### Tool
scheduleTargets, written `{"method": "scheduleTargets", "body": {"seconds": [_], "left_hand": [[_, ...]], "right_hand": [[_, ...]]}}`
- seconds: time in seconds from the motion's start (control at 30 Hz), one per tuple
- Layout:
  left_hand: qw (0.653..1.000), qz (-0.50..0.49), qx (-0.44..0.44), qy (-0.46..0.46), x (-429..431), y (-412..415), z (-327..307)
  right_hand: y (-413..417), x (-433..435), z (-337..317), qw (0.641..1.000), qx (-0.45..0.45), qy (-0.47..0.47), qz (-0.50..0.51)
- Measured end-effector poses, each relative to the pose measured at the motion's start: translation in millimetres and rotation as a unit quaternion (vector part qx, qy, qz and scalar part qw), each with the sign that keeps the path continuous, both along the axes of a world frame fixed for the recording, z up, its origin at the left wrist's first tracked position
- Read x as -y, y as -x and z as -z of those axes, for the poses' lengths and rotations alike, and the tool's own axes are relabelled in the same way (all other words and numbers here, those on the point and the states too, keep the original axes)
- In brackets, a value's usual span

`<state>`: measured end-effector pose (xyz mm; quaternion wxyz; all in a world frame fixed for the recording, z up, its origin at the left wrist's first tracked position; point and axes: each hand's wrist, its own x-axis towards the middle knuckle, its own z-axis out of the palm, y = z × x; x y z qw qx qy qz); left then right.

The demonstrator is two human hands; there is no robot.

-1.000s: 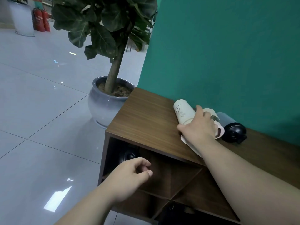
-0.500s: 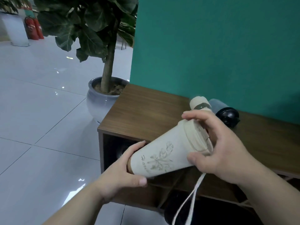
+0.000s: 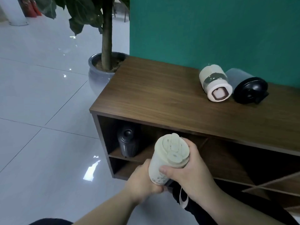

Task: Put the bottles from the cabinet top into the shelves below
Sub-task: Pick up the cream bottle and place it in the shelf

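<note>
Both hands grip matte cream tapered bottle [image 3: 168,159]: left hand [image 3: 142,182] at base, right hand [image 3: 190,172] under ribbed lid; axis near-upright, lid up.

Both bare forearms rise from the bottom edge of the frame and meet low in the centre. The left hand [image 3: 142,181] sits lower and to the left, fingers curled inward, its fingertips hidden. The right hand [image 3: 193,172] sits just beside it to the right, thumb [image 3: 164,170] pointing left, fingers wrapped round the far side. The two hands appear to touch near the thumbs, though the contact is unclear.
</note>
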<state>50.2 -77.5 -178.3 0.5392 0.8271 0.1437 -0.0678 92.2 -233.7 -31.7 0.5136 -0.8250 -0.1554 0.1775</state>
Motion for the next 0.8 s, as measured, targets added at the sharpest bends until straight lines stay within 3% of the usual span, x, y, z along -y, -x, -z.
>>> {"method": "scheduleTargets", "body": {"seconds": [0.27, 0.4, 0.57, 0.8], "left_hand": [[0.987, -0.097, 0.032, -0.121, 8.2, -47.3, 28.6], [0.976, -0.074, 0.019, -0.203, -4.4, -71.1, 47.1], [0.976, -0.046, 0.017, -0.211, -8.2, -84.3, 62.4], [0.945, -0.041, -0.070, -0.316, 1.6, -87.4, 76.9]], "right_hand": [[-48.5, -28.8, 33.8, 0.998, 0.012, 0.055, -0.013], [-66.7, -30.9, 53.7, 0.999, 0.005, 0.047, 0.006], [-78.4, -35.6, 66.9, 0.999, -0.012, 0.032, 0.015], [-88.2, -30.5, 81.2, 0.999, -0.047, -0.012, 0.023]]}}
